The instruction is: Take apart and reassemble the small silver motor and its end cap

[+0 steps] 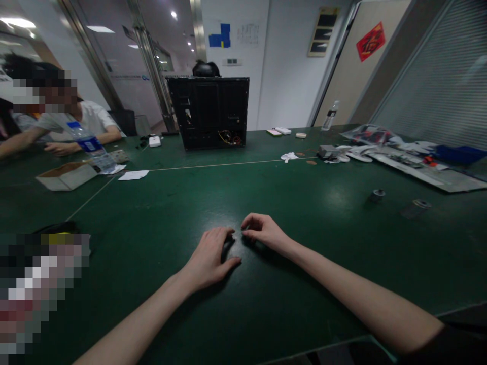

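Note:
Both my hands rest on the dark green table (pixel 266 314), close together near its middle. My left hand (pixel 211 256) lies palm down with its fingers curled and the thumb out to the right. My right hand (pixel 262 230) has its fingers bent into a pinch, the fingertips meeting those of the left hand. Something tiny and pale may sit between the fingertips, too small to name.
A black computer case (pixel 209 112) stands upright at the far middle. A cardboard box (pixel 66 176) and water bottle (pixel 91 146) sit far left beside a seated person (pixel 68 124). Two small dark cylinders (pixel 376 195) lie right; parts and packaging (pixel 403 152) clutter the far right.

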